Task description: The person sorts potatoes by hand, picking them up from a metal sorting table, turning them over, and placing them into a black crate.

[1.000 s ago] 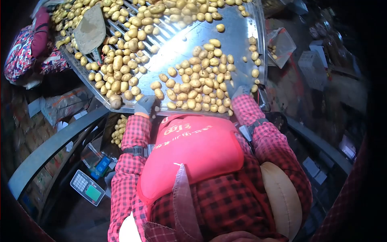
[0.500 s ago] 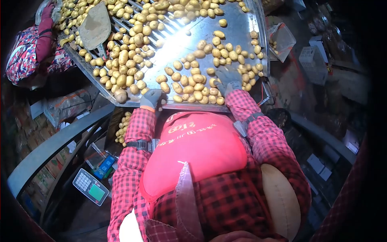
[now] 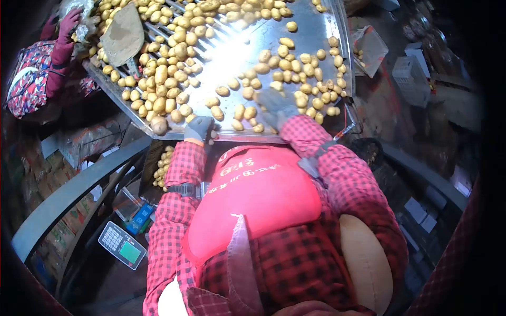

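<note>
Many yellow potatoes (image 3: 171, 71) lie on a metal sorting table (image 3: 311, 31). My left hand (image 3: 199, 128), in a grey glove, is closed at the table's near rim, beside a few potatoes; what it holds, if anything, is hidden. Small potato-like pieces (image 3: 212, 138) show just below its fingers. My right hand (image 3: 278, 108), also gloved, is over the near part of the table among loose potatoes (image 3: 249, 112). Motion smears its fingers, so its grip does not show. More potatoes (image 3: 316, 97) are grouped to its right.
A flat scoop-shaped piece (image 3: 124, 34) lies on the potatoes at left. Another person's gloved hand (image 3: 70, 22) holds a clear plastic bag. A curved metal rail (image 3: 68, 176) and a scale display (image 3: 122, 245) are at lower left; a white crate (image 3: 411, 81) is at right.
My right hand has moved left and slightly toward me; potatoes near it have shifted, with more grouped to the right. My left hand stays at the rim. The other person's hand has moved to the right.
</note>
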`<action>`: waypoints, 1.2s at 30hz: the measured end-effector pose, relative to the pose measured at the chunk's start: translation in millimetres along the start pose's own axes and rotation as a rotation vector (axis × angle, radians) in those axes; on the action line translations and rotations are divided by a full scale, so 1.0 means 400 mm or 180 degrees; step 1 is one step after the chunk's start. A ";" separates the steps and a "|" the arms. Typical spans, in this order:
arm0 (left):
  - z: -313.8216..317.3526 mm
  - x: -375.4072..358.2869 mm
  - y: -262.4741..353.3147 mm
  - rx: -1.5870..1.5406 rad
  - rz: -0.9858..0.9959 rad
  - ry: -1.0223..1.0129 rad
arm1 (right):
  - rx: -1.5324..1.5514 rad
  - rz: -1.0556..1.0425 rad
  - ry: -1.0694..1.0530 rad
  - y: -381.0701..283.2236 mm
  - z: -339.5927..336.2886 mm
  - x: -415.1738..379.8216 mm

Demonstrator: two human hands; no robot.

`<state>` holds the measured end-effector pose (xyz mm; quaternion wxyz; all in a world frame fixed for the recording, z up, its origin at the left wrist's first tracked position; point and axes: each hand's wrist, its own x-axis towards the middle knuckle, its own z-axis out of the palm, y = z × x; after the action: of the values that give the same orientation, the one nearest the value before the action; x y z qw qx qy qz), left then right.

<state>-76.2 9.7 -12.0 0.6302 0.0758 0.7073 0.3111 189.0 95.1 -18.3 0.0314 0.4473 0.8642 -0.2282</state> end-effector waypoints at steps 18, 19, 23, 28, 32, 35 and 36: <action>-0.010 0.023 -0.008 0.0010 -0.0079 0.0078 | -0.0482 -0.0511 -0.0803 -0.049 -0.034 0.076; -0.009 0.021 -0.009 0.0016 -0.0078 0.0055 | -0.0594 -0.0065 -0.1206 -0.041 -0.087 0.071; -0.013 0.023 -0.009 0.0049 -0.0048 0.0075 | -0.0594 0.0813 -0.0844 0.073 -0.049 0.059; 0.003 0.019 0.001 -0.0094 -0.0212 0.0220 | -0.0503 -0.1039 0.0438 0.003 -0.012 0.143; 0.023 0.007 0.025 -0.0237 -0.0364 0.0377 | -0.0797 -0.0225 0.0302 0.058 -0.042 0.252; 0.010 0.022 0.004 -0.0312 -0.0319 0.0318 | -0.0627 0.0025 -0.0389 0.152 -0.120 0.234; 0.001 0.032 -0.009 -0.0362 -0.0294 0.0272 | -0.0374 -0.0101 0.0211 0.208 -0.087 0.201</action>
<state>-77.3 13.5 -24.8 0.6164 -0.0061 0.7175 0.3244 211.8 212.1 -38.2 0.0253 0.4383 0.8836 -0.1627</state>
